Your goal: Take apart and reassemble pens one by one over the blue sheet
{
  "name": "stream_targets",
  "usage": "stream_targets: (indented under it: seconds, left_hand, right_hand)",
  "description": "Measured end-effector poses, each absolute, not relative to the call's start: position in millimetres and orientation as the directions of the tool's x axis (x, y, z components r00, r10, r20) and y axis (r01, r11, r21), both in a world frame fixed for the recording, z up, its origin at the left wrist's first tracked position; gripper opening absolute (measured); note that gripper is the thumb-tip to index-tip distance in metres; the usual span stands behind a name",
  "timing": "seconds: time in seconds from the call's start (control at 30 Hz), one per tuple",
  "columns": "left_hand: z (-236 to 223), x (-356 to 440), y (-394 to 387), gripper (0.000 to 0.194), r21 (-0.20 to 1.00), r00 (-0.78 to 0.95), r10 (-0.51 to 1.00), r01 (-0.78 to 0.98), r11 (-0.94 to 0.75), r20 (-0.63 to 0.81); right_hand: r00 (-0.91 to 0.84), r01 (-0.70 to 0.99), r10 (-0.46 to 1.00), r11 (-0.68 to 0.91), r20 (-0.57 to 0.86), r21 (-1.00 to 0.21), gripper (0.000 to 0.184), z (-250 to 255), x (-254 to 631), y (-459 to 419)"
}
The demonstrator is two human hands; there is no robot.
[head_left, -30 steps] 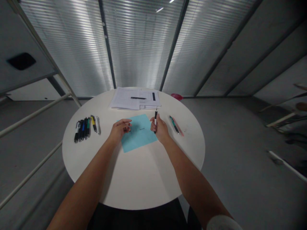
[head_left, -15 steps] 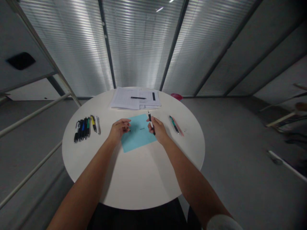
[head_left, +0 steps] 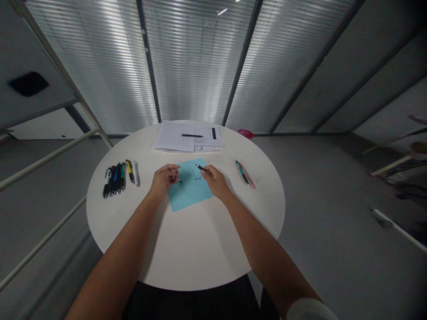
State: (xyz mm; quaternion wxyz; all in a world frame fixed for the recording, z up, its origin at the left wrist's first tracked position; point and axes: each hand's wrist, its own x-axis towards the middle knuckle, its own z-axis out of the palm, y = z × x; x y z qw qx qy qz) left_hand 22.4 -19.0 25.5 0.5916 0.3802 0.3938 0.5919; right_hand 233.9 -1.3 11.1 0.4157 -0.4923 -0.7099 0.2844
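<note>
My right hand [head_left: 214, 181] is closed around a black pen [head_left: 202, 168], its thin tip pointing left and away from me; the fingers hide the rest of it. My left hand [head_left: 164, 180] has its fingers curled, and a small dark, shiny end of something [head_left: 180, 180] pokes out below the fingertips. What that piece is, I cannot make out. Both hands are over a light blue sheet [head_left: 187, 198] on the round white table. A short dark strip or small part [head_left: 198, 178] lies on the sheet between the hands.
Several pens [head_left: 115, 180] lie in a row at the left, with a yellow pen [head_left: 130, 172] and a white pen [head_left: 136, 174] beside them. A green-black pen [head_left: 242, 173] and a pinkish strip [head_left: 248, 176] lie right. Behind are papers [head_left: 175, 138] with a dark pen [head_left: 192, 136].
The pen in my right hand has turned from nearly upright to slanting left, and my right hand has shifted slightly left. More of the dark end shows at my left hand.
</note>
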Motion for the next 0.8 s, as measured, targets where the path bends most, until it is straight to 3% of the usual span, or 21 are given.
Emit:
stream_targets:
  seconds: [0.1, 0.23, 0.37, 0.53, 0.8]
  left_hand:
    - [24.5, 21.5, -18.6, 0.018, 0.918, -0.01, 1.0, -0.397, 0.0, -0.005]
    - [23.7, 20.9, -18.2, 0.018, 0.922, -0.012, 1.0, -0.388, 0.01, -0.016]
    - [25.1, 22.0, -18.4, 0.019, 0.923, -0.017, 1.0, -0.385, 0.016, -0.025]
    - [27.7, 23.4, -19.2, 0.02, 0.929, -0.023, 0.999, -0.37, 0.025, -0.035]
    - [23.3, 21.4, -18.1, 0.02, 0.932, -0.002, 1.0, -0.363, 0.018, -0.02]
  right_hand:
    - [-0.185, 0.579, 0.927, 0.371, 0.327, -0.726, 0.025, 11.2, 235.3, -1.4]
    - [-0.229, 0.781, 0.932, 0.347, 0.28, -0.519, 0.019, 12.1, 237.2, -1.0]
    - [-0.293, 0.857, 0.928, 0.362, 0.232, -0.367, 0.018, 12.9, 237.6, -1.5]
    - [-0.3, 0.893, 0.937, 0.341, 0.178, -0.292, 0.019, 15.9, 236.7, -3.3]
    - [-0.283, 0.905, 0.944, 0.321, 0.17, -0.279, 0.019, 16.7, 235.4, -4.3]
